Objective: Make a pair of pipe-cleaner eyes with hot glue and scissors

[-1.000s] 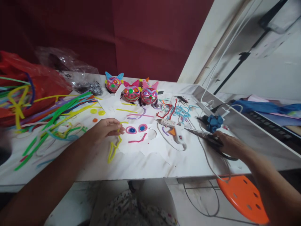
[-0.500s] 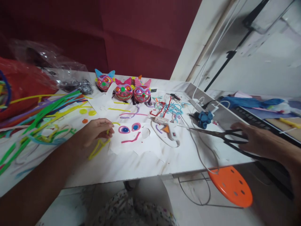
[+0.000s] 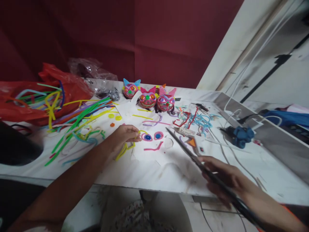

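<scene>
My left hand (image 3: 127, 135) pinches a yellow fuzzy stem (image 3: 143, 131), whose curved end lies at the top left of the white paper (image 3: 145, 156). On that paper sit two pink-ringed blue eyes (image 3: 158, 135) and a bent pink strip (image 3: 154, 147). More yellow stem (image 3: 125, 150) hangs below the same hand. My right hand (image 3: 222, 177) is closed on black scissors (image 3: 188, 151), their blades pointing up and left over the paper's right side. A glue gun (image 3: 196, 145) lies beyond them, partly hidden, with an orange triangle (image 3: 192, 142) by it.
Several colourful cat-like heads (image 3: 147, 98) stand at the back. Bundled fuzzy stems (image 3: 82, 120) and a red bag (image 3: 72, 85) lie left. Light-blue scraps (image 3: 201, 117), cables (image 3: 243, 166) and a dark blue object (image 3: 242, 137) are at the right.
The view has turned left, showing more of the red bag. My right hand has brought the scissors from the table's right side to the paper. My left hand still pinches the yellow stem.
</scene>
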Tool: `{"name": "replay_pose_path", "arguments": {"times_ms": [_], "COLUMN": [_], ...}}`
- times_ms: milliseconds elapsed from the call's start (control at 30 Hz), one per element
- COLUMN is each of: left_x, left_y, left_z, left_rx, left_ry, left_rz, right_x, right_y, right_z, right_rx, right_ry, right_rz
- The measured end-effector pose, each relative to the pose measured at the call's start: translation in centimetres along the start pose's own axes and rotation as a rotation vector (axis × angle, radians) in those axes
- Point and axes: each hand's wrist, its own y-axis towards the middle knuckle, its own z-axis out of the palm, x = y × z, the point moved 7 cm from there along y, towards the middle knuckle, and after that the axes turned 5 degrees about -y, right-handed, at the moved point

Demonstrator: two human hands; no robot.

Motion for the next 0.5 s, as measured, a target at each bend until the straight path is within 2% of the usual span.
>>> {"name": "replay_pose_path", "arguments": {"times_ms": [33,67,133,200,333,500], "left_x": [0.0,0.1,0.2,0.2,0.0,-0.3], "left_y": [0.1,0.1,0.2,0.3,0.1,-0.4], "left_z": [0.0,0.0,-0.1,-0.1,0.0,0.3], "left_rx": [0.006,0.012,0.025,0.036,0.053,0.045], "left_ry": [-0.006,-0.010,-0.016,-0.027,-0.051,-0.067], "left_rz": [0.004,0.007,0.003,0.011,0.027,-0.001], "right_x": [1.3,2.9,5.5,6.8,6.9,7.0], "right_y": [0.9,1.7,2.8,3.4,4.0,4.6], "right_z": [1.4,2.4,3.6,4.3,5.3,5.7], "right_rx": [0.057,0.076,0.111,0.153,0.233,0.241], "right_ry": [0.072,0.090,0.062,0.046,0.050,0.068], "right_rz": [0.048,0.033,-0.071,-0.131,-0.120,-0.093]}}
